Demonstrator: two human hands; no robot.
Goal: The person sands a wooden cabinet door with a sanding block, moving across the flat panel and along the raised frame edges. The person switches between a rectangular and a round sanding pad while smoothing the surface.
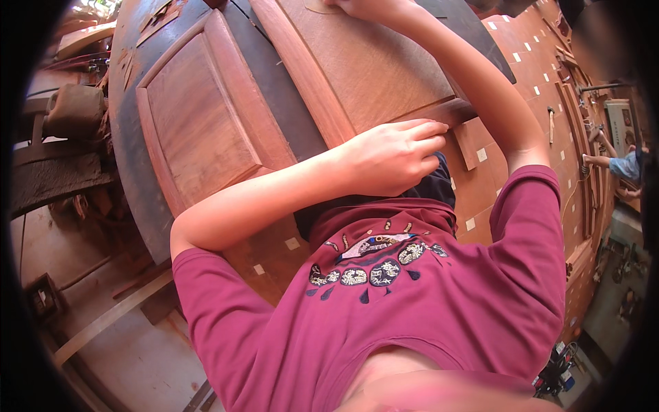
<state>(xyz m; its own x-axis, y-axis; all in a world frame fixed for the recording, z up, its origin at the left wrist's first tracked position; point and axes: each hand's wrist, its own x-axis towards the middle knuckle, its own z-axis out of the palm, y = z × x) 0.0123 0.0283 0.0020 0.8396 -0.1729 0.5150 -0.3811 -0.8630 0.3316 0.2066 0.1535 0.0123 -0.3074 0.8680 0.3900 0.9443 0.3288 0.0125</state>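
- The tiled floor [480, 189] stretches off to the right, with another person in blue [625, 167] far over on that side.
- From where I stand, the dark work surface [274, 86] shows as a strip between two pieces of woodwork and again out past the left one.
- The worker's maroon shirt [439, 302] faces the near edge, the waist close up to it.
- The right wooden panel [377, 62] lies flat on the surface, ahead of the worker, running out past the top of the view.
- The left wooden panel [202, 123], framed in reddish wood, lies beside it, apart from both hands.
- The left arm bends sharply at the elbow, its forearm [268, 178] slanting across the body over the near end of the left panel.
- The right arm reaches well forward, its forearm [473, 82] angling up and inward over the right panel's outer side.
- The left hand [391, 158] sits back up before the waist, fingers close together and gently bent, tips by the right panel's near corner; I can't tell whether they touch it.
- The right hand [371, 5] is cut off above, over the right panel; its grip I can't tell.
- A thin pale piece [319, 7] with a curved edge lies right at those fingers.
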